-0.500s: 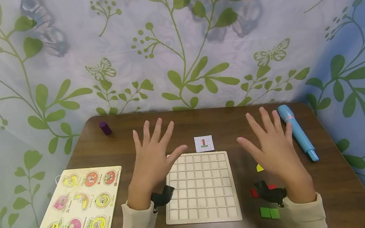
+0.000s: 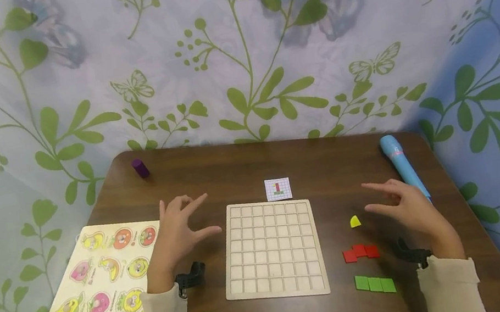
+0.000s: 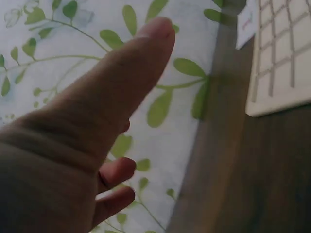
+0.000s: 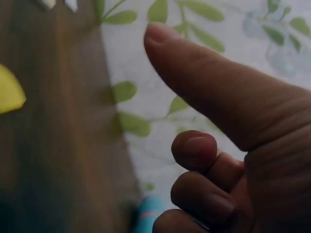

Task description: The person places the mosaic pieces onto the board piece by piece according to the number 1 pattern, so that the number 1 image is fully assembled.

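My left hand [image 2: 175, 241] is held up left of a pale grid board [image 2: 274, 269], thumb and forefinger spread apart and nothing between them. On the far side, my right hand [image 2: 412, 208] has its thumb and forefinger apart too, its other fingers curled in, holding nothing. Nearest to it lies a yellow quarter-round piece [image 2: 354, 222]. Closer to the front are three red squares [image 2: 360, 251] and three green squares [image 2: 375, 284], each set in a row. Behind the board lies a small card [image 2: 278, 189] with a red and green figure on a grid.
A wooden fruit puzzle board [image 2: 70, 291] covers the table's left side, partly under my left hand and sleeve. At the back left stands a purple cylinder [image 2: 140, 168]. A light blue microphone-shaped thing [image 2: 403, 162] lies at the right. A leaf-patterned cloth [image 2: 208, 146] hangs behind the table.
Both hands have moved outward, away from the board, and their spread fingers have partly curled. The yellow, red and green pieces show more fully now. The head view has shifted slightly.
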A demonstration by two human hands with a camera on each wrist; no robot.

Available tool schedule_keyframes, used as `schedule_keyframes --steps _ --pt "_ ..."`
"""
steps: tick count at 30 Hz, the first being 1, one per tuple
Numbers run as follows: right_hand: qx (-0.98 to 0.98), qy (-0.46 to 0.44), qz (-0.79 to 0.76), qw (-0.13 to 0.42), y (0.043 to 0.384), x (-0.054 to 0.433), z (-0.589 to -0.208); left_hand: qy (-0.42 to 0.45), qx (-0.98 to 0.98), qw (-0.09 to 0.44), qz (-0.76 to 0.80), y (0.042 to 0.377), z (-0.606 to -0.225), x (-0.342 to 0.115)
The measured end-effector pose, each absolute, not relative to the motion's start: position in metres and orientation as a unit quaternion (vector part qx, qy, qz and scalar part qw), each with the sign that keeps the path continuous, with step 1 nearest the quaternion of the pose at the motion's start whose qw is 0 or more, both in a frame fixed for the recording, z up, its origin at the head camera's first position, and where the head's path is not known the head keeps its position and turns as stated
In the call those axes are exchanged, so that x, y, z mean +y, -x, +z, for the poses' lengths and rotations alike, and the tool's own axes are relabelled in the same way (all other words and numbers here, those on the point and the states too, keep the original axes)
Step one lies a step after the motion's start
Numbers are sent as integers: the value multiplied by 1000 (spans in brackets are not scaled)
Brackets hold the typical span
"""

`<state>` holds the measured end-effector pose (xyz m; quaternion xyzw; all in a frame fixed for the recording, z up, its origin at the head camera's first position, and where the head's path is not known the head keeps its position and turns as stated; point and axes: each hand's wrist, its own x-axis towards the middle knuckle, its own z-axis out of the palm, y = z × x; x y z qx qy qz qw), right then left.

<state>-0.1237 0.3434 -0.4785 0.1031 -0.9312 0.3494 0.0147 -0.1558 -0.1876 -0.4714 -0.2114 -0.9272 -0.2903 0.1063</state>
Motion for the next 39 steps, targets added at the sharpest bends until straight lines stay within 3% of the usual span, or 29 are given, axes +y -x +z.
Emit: schedule_keyframes --steps 10,19,39 --pt "-913 -51 398 -72 115 361 -530 194 -929 29 -313 158 -523 -194" --pt "-916 -13 389 -99 110 357 -540 199 -914 -51 -349 161 -549 -189" --pt "-936 -29 334 -106 117 340 -544 263 -902 -23 -342 156 -550 -190"
